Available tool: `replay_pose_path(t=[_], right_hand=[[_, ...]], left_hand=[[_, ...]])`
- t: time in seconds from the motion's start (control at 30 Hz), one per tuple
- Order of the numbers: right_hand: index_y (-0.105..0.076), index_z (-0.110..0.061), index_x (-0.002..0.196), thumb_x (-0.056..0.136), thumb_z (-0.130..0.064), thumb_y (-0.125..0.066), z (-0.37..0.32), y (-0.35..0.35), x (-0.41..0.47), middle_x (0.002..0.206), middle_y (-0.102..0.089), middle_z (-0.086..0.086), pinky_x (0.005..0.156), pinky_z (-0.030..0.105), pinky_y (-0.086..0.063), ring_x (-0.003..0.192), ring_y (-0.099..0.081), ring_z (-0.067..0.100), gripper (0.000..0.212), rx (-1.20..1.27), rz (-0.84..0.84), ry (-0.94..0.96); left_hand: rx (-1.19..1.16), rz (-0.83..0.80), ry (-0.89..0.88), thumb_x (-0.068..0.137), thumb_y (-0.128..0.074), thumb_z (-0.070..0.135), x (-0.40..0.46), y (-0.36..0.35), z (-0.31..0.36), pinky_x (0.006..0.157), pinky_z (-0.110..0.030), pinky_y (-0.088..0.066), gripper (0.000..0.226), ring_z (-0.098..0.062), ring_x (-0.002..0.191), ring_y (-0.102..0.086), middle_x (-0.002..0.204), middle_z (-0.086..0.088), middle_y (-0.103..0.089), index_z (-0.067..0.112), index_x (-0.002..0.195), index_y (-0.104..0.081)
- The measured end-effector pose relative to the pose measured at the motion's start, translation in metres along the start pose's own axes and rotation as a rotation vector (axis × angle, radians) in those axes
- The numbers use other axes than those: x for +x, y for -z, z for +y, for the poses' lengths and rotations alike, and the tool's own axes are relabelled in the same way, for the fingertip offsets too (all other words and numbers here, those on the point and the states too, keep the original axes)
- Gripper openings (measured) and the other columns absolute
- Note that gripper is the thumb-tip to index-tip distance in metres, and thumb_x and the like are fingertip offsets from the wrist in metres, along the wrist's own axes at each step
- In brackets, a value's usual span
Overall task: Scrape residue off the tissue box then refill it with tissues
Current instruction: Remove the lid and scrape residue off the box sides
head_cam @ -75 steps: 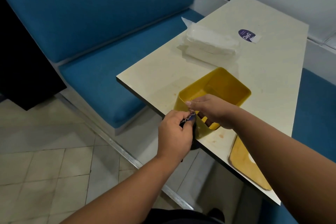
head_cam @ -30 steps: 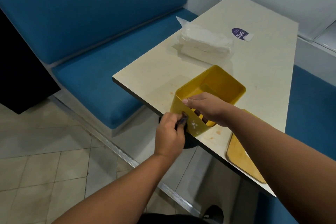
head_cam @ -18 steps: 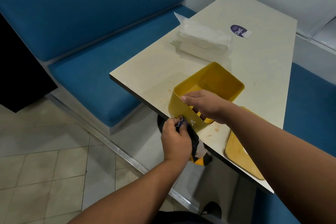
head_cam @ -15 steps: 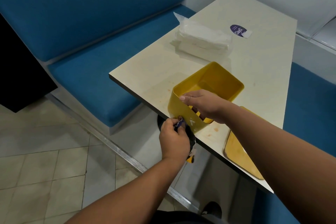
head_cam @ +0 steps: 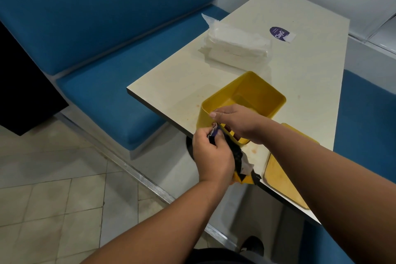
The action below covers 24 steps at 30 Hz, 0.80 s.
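Box: the open yellow plastic tissue box (head_cam: 255,94) stands upright at the near edge of the cream laminate bench (head_cam: 300,75), its opening facing up.
Right grip: your right hand (head_cam: 237,123) curls over the box's near rim, fingers clamped on the wall.
Left grip: your left hand (head_cam: 212,156) is closed around a small scraping tool with a purple tip (head_cam: 214,133); the tip sits against the outside of the box's near wall, just below your right thumb.
Under the left hand: dark crumpled material with white and yellow patches (head_cam: 242,165) hangs at the bench edge beside your palm; what it is cannot be told.
Tissues: a stack of white tissues in clear plastic wrap (head_cam: 235,43) lies farther back on the bench, well apart from the box.
Lid: a flat yellow rectangular panel (head_cam: 285,169) lies on the bench to the right of the box, partly hidden by your right forearm.
Sticker: a purple oval label (head_cam: 279,33) is on the far part of the bench.
Seating: blue cushioned booth seat (head_cam: 111,83) stands beside the bench.
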State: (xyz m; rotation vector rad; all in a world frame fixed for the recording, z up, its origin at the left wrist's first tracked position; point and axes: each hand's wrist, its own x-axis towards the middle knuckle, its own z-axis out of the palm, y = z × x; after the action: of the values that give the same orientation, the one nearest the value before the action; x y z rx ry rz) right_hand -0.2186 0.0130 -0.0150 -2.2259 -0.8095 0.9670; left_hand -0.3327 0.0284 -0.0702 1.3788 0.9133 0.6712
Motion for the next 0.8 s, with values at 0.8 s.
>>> replay_pose_path(t=[0.8], right_hand=[[-0.051,-0.014,0.136,0.096,-0.046,-0.048,0.001,0.000,-0.003,0.139,-0.052,0.003,0.077,0.022,-0.038,0.107,-0.045,0.010,0.051,0.001,0.003,-0.001]], left_hand=[[-0.036,0.212,0.263,0.099,-0.050,0.023,0.042,-0.003,0.008,0.081,-0.034,-0.050,0.004,-0.020,0.093,-0.059,0.102,-0.004,-0.059,0.019,0.099,-0.049]])
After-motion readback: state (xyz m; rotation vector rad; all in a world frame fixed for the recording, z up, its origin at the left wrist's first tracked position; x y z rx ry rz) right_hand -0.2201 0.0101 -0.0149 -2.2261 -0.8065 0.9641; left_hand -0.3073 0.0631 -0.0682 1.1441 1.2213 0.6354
